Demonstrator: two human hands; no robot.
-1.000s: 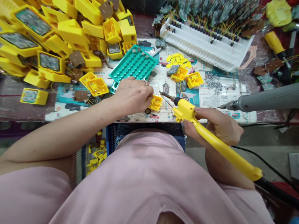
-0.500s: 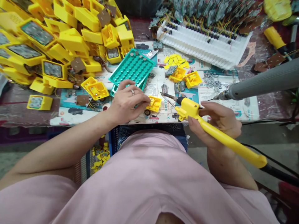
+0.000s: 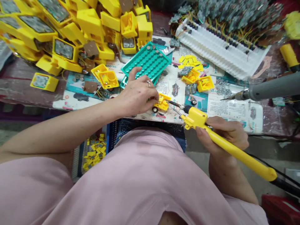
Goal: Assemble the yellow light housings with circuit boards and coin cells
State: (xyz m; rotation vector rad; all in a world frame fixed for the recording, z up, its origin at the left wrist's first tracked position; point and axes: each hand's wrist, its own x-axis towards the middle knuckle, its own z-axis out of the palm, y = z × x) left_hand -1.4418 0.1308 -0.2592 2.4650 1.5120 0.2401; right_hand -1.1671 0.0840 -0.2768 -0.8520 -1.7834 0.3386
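Note:
My left hand (image 3: 140, 95) is closed at the fingertips on a small yellow plastic housing (image 3: 164, 104), which rests on the printed cardboard near the table's front edge. A small dark round part (image 3: 155, 110) lies at the housing's lower left corner. My right hand (image 3: 226, 132) grips a yellow soldering gun (image 3: 195, 117) with a long handle. Its dark tip reaches the right side of the housing; whether it touches metal inside, I cannot tell. Just behind my left hand lie stacked green trays (image 3: 146, 61) with rows of round pockets and a few small discs.
Yellow housings (image 3: 90, 23) are heaped at the back left. A white ridged rack (image 3: 220, 50) holds wired circuit boards at the back right. A grey electric screwdriver (image 3: 272, 89) juts in from the right, near loose screws (image 3: 222, 87). Below the table, a bin holds small yellow parts (image 3: 96, 151).
The soldering gun's tip has come left to the small housing, from a gap beside it. My left hand keeps its hold. The whole view has shifted, with the table's contents sliding right.

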